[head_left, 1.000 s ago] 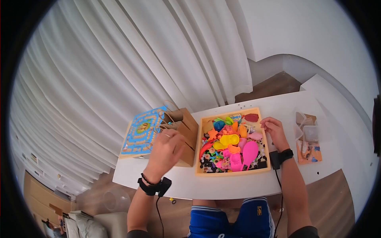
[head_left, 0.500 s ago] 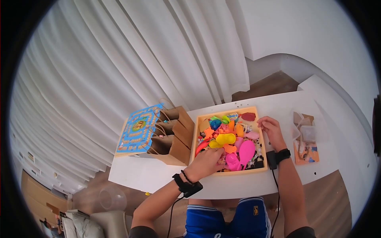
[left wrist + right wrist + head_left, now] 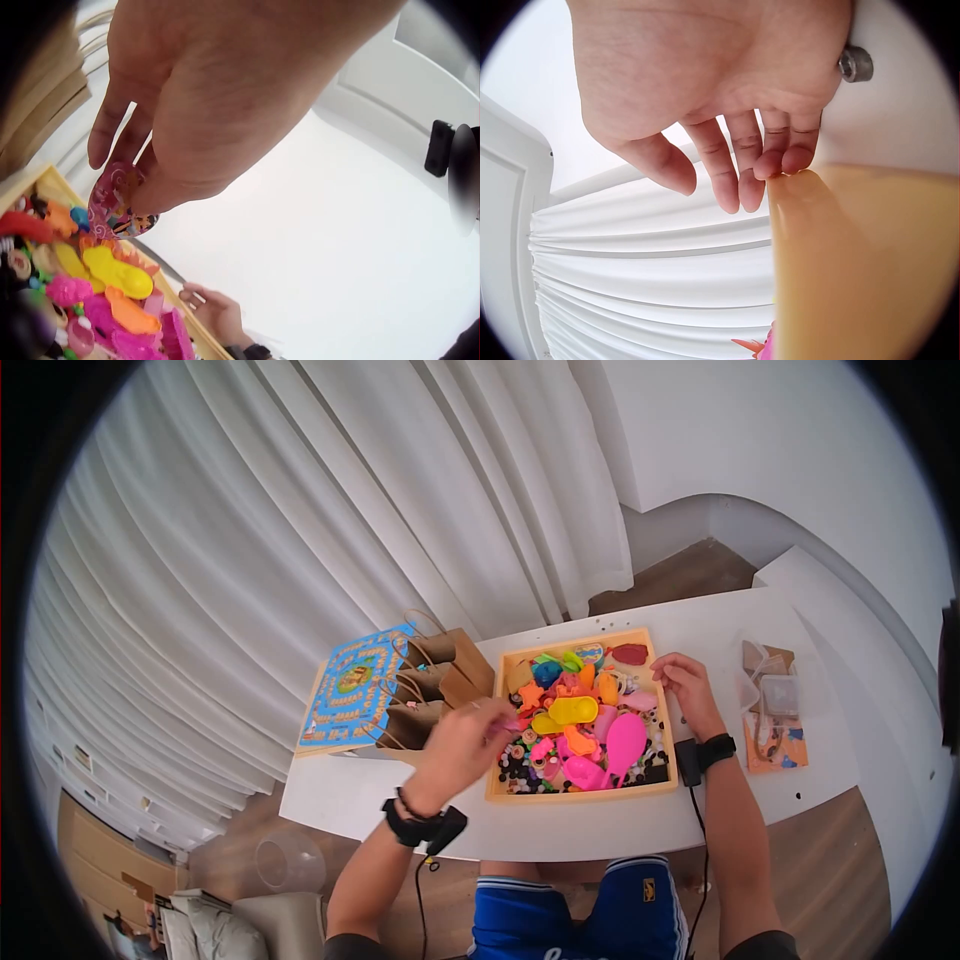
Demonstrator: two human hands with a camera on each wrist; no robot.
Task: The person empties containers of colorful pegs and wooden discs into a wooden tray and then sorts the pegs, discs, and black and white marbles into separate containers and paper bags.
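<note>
Between the thumb and fingers of my left hand (image 3: 460, 752) is a rounded pink piece (image 3: 112, 202) printed with a cartoon figure and white swirls. This hand hovers over the left rim of a yellow-edged tray (image 3: 580, 796), beside the paper bags. Toys and small beads fill the tray, among them a yellow scoop-like toy (image 3: 572, 710), a bright pink paddle-shaped toy (image 3: 628, 742) and an orange toy (image 3: 133, 311). At the tray's right side, my right hand (image 3: 692, 695) has loosely bent fingers, and its outer fingertips (image 3: 798, 159) rest on the rim with nothing held.
Brown paper bags (image 3: 462, 690) with upright handles stand left of the tray, mouths open. Behind them lies a blue printed game board (image 3: 352, 685). Toward the table's right end are a clear plastic box (image 3: 780, 695) and an orange printed packet (image 3: 785, 750).
My left hand moved from over the bags down into the tray, then lifted back leftward with the pink printed piece. My right hand stayed at the tray's right rim.
</note>
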